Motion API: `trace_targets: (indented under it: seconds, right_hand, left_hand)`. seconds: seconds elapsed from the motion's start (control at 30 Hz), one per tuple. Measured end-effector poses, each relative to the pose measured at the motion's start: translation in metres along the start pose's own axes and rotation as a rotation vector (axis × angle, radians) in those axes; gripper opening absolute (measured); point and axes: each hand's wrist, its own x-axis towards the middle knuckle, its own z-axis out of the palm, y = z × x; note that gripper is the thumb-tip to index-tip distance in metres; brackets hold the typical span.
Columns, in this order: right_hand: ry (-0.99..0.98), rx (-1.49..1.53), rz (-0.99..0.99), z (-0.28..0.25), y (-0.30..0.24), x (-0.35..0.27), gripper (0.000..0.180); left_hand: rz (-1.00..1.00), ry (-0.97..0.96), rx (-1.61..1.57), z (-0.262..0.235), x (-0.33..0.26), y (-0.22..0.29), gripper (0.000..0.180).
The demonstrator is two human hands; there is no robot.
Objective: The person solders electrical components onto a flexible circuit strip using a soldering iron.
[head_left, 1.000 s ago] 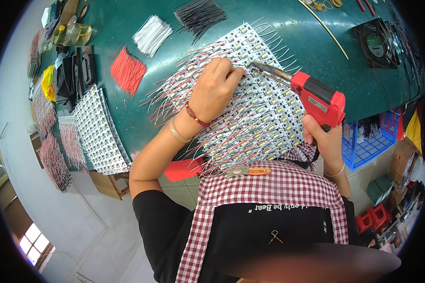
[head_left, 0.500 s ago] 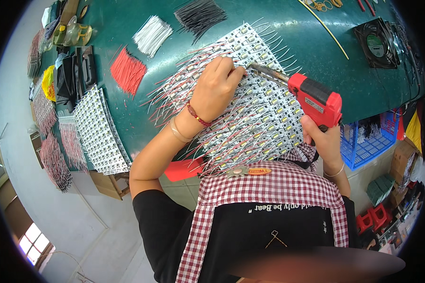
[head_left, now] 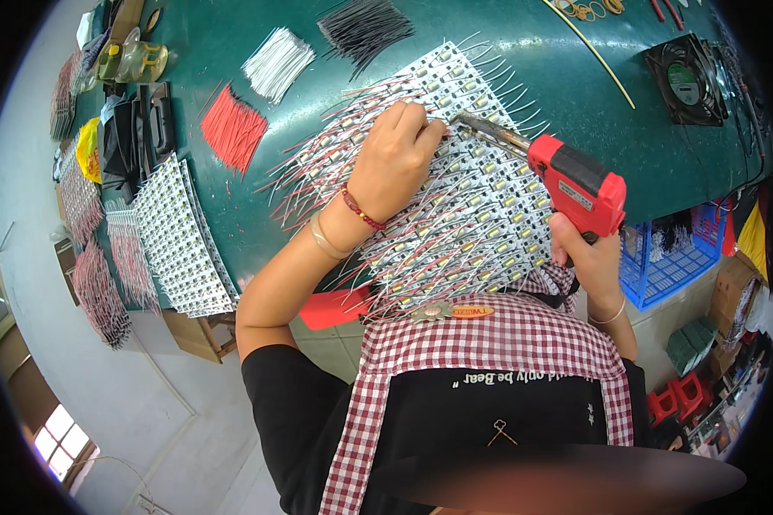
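A white sheet of small LED circuit boards (head_left: 498, 193) lies at a slant on the bench in front of me, bristling with red and white wires. Over its upper part, my left hand (head_left: 395, 159) pinches at the boards; a speck of red wire shows at the fingertips, the rest hidden by the fingers. My right hand (head_left: 588, 257) is wrapped round the handle of a red and black soldering gun (head_left: 582, 182). The gun points left, its metal tip on or just over the boards beside my left fingertips; contact is too small to tell.
Bundles of red wires (head_left: 234, 129), white wires (head_left: 278, 64) and black wires (head_left: 365, 33) lie on the green bench (head_left: 575, 94). More board sheets (head_left: 180, 236) rest at the left edge. A black fan (head_left: 685, 81) stands at right, above a blue crate (head_left: 674, 266).
The soldering gun's body has shifted very slightly right and down, its tip staying by my left fingertips. My left hand has hardly moved.
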Motion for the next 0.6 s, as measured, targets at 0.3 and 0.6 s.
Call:
trace_targets:
  seconds: [0.3,0.6]
  right_hand:
    - [0.044,0.013,0.022,0.0044,-0.0031,-0.0028,0.014]
    - [0.011,0.079,-0.011,0.0000,-0.0036,-0.0030,0.009]
  left_hand:
    - [-0.020,0.019,-0.005,0.0034,-0.0027,0.0016,0.027]
    - [0.021,0.018,0.019,0.0022,-0.0011,0.0007,0.027]
